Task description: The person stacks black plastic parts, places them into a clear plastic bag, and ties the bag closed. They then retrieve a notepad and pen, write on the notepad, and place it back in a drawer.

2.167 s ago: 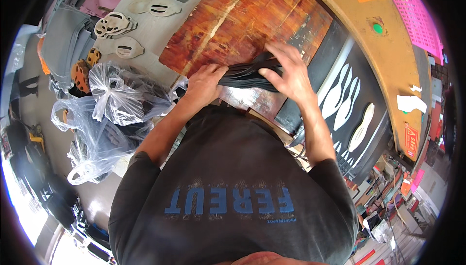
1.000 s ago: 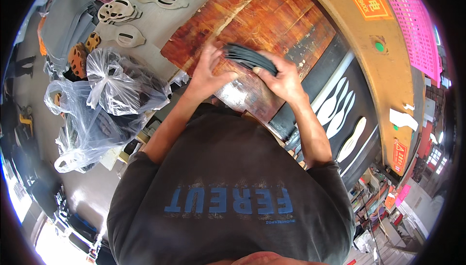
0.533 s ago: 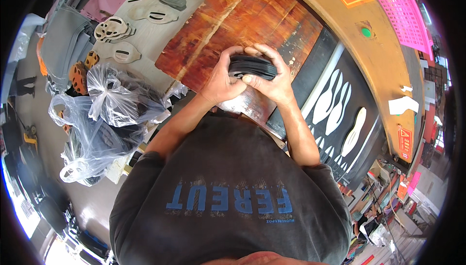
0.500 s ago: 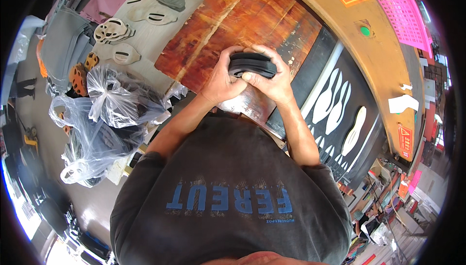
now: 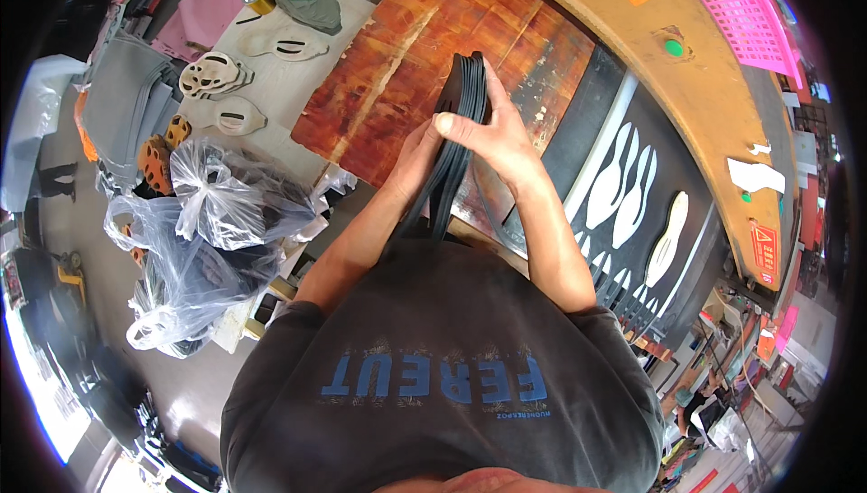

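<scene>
- Stack of thin black flexible pieces (image 5: 462, 100): at the centre of the frame, on edge, its lower end hanging near the dark T-shirt (image 5: 452, 303).
- Right hand (image 5: 495, 136): grasping the stack, thumb across the near side, fingers along the right side.
- Left hand (image 5: 415, 159): against the stack's left side; fingers mostly hidden, so I cannot tell whether they close on it.
- Worn reddish-brown board (image 5: 379, 78): upper middle, beyond the hands.
- Beige slotted cutouts (image 5: 212, 76): upper left.
- Knotted clear plastic bag (image 5: 217, 190): left.
- Pink perforated basket (image 5: 736, 10): upper right.
</scene>
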Demonstrator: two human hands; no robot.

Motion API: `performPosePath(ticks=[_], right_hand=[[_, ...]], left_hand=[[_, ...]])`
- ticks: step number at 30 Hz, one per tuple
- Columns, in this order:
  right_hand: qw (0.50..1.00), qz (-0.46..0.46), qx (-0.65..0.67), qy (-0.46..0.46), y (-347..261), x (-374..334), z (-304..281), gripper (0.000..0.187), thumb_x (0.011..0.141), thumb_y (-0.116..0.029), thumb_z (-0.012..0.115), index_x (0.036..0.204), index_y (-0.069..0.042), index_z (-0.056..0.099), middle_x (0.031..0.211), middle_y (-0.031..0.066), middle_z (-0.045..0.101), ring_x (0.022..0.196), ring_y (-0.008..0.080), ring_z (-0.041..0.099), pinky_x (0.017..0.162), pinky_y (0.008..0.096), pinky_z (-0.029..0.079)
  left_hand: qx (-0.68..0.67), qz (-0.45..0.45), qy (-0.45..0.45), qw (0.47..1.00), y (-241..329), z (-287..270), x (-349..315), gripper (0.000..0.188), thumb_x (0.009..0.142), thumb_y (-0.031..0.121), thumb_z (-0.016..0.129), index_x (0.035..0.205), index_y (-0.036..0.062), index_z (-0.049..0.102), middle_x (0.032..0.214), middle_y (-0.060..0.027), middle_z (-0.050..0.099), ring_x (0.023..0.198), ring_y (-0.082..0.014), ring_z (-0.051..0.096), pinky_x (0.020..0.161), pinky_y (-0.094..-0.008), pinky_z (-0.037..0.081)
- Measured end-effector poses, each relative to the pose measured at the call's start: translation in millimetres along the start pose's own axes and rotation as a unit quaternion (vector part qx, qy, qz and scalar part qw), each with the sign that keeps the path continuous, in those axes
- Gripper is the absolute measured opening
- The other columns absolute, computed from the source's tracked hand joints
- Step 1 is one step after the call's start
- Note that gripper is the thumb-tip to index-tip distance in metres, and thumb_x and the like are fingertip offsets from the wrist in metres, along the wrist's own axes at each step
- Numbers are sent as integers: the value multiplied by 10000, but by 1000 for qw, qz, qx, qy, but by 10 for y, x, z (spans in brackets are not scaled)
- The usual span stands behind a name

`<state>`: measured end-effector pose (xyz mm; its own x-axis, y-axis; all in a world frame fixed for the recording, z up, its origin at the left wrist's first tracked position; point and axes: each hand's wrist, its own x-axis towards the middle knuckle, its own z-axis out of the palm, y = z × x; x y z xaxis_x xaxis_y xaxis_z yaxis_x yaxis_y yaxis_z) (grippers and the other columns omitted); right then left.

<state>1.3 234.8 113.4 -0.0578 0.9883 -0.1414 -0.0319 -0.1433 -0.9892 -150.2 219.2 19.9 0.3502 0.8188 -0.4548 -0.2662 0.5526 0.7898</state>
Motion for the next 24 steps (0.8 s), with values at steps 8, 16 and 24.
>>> performPosePath(ticks=[8,16,24], right_hand=[[995,-47,61,60,361,-281,152,1015,858,-168,905,1648,49,305,1538,164,544,1388,217,540,1172,348,421],[985,-45,161,-45,261,-685,-116,1133,867,-404,910,1678,36,252,1618,205,462,1497,283,451,1254,391,331],[978,-67,185,-73,220,-1021,-438,1176,841,-330,930,1681,60,206,1683,225,354,1560,296,356,1283,399,249]], left_hand=[[-178,-11,-22,984,-392,239,-108,663,1118,600,452,1355,5,621,1172,-64,706,1026,-142,690,878,-322,587],[-287,0,-137,948,-651,294,-400,676,1109,623,439,1440,53,589,1294,-82,704,1152,-185,696,994,-349,584],[-178,2,-50,983,-625,640,-697,692,1063,740,399,1222,118,657,803,5,653,639,-117,618,534,-249,486]])
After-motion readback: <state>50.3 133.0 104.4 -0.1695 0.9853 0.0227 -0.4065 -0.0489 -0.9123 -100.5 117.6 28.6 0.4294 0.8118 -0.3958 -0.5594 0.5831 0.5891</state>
